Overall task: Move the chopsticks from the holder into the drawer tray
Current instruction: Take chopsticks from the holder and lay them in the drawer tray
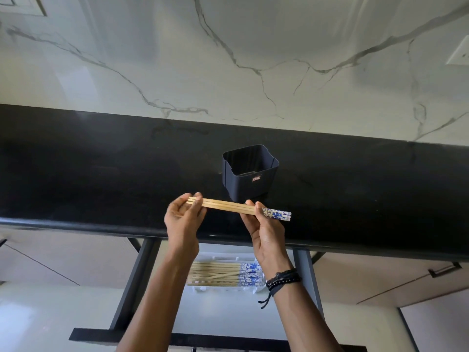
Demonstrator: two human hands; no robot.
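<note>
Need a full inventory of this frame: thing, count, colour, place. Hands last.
held chopsticks: small bundle, exact count unclear, bamboo with blue-white ends, level above the counter
holder: 1, black, on the counter, looks empty
counter: 1, black
tray chopsticks: many, same pattern, lying in the tray
drawer tray: 1, white, in the open drawer
backsplash: white veined marble
bracelets: black, right wrist
left hand: grips plain ends
right hand: grips near patterned ends

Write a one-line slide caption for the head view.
Both hands, left and right, hold a chopstick bundle level above the counter, between the dark holder and the open drawer's chopstick-filled tray.
</note>
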